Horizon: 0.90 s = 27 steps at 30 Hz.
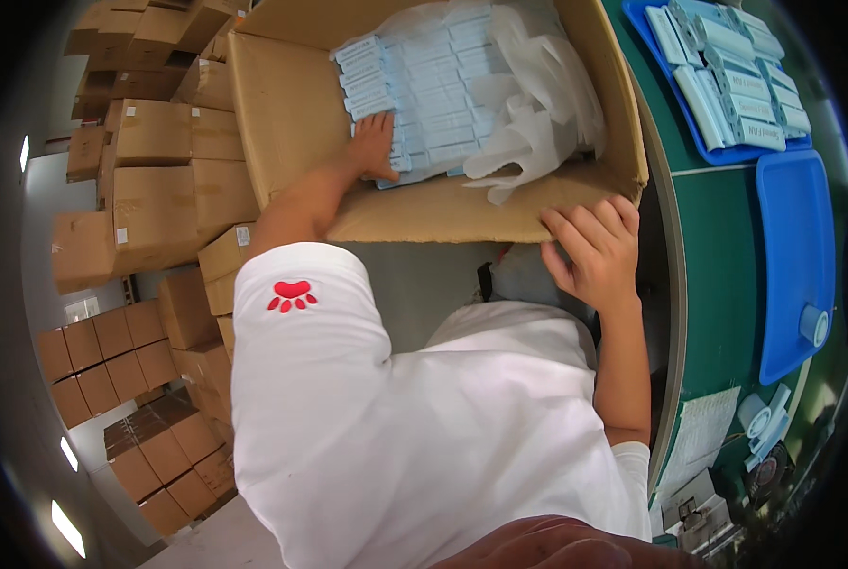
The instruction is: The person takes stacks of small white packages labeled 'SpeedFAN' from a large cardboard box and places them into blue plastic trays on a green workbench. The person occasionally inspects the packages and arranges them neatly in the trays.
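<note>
A big open cardboard box [414,216] stands in front of me, tilted so its inside shows. Rows of light-blue plastic pieces [438,95] are packed in it, partly under a crumpled translucent plastic bag [547,114]. My left hand [375,147] reaches in over the left side and rests on the near-left end of the rows, fingers stretched out and apart; its underside is hidden. At the near right corner, my right hand [595,248] grips the box's rim, fingers over the edge and thumb beneath.
On the green table [713,237] at the right, a blue tray [694,123] holds several light-blue pieces. Nearer lies another blue tray [784,256] with a small round part [814,325]. A paper sheet [699,431] is close by. Stacked cartons [158,204] fill the left side.
</note>
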### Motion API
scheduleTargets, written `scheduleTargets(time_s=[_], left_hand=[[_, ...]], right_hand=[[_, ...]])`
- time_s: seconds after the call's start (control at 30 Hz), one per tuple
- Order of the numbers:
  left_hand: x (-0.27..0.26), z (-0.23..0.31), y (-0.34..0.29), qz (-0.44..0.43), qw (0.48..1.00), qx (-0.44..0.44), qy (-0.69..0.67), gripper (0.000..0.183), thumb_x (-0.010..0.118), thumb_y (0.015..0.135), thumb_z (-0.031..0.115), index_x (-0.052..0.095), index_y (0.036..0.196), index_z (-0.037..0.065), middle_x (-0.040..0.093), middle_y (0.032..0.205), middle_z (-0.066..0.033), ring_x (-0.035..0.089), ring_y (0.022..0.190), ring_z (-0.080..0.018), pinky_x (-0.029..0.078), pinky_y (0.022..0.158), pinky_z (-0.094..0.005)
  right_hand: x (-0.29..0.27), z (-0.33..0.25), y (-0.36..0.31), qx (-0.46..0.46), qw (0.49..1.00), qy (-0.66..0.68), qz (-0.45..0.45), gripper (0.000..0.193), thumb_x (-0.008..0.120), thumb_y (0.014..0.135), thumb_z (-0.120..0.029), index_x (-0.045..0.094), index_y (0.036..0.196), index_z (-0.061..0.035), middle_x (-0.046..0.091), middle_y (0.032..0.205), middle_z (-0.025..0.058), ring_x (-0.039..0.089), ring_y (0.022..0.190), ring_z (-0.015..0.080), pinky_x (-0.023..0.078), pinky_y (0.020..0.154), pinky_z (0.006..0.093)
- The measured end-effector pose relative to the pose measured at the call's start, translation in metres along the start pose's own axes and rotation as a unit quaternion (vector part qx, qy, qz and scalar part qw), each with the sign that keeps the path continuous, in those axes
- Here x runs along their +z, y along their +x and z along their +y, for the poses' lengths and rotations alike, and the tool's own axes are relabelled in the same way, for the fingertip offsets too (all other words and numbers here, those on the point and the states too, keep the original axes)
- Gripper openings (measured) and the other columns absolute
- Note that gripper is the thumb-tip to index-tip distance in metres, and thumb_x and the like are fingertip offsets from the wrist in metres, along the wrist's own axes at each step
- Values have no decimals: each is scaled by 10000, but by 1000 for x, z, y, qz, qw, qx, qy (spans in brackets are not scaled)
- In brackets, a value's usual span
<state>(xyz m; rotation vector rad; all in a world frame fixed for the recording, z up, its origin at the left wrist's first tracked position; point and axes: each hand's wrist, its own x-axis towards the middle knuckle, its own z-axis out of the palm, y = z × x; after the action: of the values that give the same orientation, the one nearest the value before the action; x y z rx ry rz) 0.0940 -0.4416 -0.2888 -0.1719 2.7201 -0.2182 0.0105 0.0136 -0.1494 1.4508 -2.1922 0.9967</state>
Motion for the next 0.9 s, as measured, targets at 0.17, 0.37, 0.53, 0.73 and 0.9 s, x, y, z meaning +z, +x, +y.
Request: scheduleTargets(time_s=[0.17, 0.37, 0.53, 0.73, 0.9], left_hand=[[-14, -8, 3, -39, 999, 2, -35, 1334, 873, 508, 541, 268, 1523, -79, 405, 1494, -265, 367, 1404, -432, 260, 1195, -519], [-54, -18, 6, 3, 991, -51, -120, 1373, 876, 524, 579, 243, 1558, -65, 408, 1513, -284, 378, 1416, -447, 264, 1212, -516], [-121, -8, 13, 118, 958, -52, -257, 1305, 903, 596, 505, 232, 1568, -49, 398, 1532, -272, 402, 1425, -402, 315, 1205, -497], [-242, 41, 7, 302, 820, 138, -467, 1155, 923, 651, 311, 277, 1542, -37, 464, 1474, -202, 470, 1377, -322, 349, 1183, -433], [-372, 134, 22, 367, 837, 222, -340, 1134, 921, 649, 303, 293, 1520, -60, 522, 1424, -203, 490, 1359, -304, 366, 1163, -408]], right_hand=[[0, -1, -3, -2, 1000, 2, 8, 268, 758, 724, -183, 714, 978, -110, 654, 918, -2, 579, 821, 199, 430, 908, 375], [4, 3, 7, -11, 1000, 6, 19, 273, 771, 716, -167, 712, 977, -110, 655, 920, -5, 590, 836, 201, 431, 912, 378], [2, 6, 12, -6, 999, 13, 28, 268, 777, 713, -169, 704, 964, -109, 637, 898, 9, 599, 859, 212, 436, 926, 390], [11, 14, 9, -21, 999, 27, 35, 252, 778, 730, -201, 650, 930, -115, 583, 875, 16, 577, 902, 216, 434, 950, 399], [7, 16, 9, -27, 998, 23, 60, 216, 773, 749, -207, 624, 877, -119, 571, 863, 12, 569, 902, 213, 426, 964, 384]])
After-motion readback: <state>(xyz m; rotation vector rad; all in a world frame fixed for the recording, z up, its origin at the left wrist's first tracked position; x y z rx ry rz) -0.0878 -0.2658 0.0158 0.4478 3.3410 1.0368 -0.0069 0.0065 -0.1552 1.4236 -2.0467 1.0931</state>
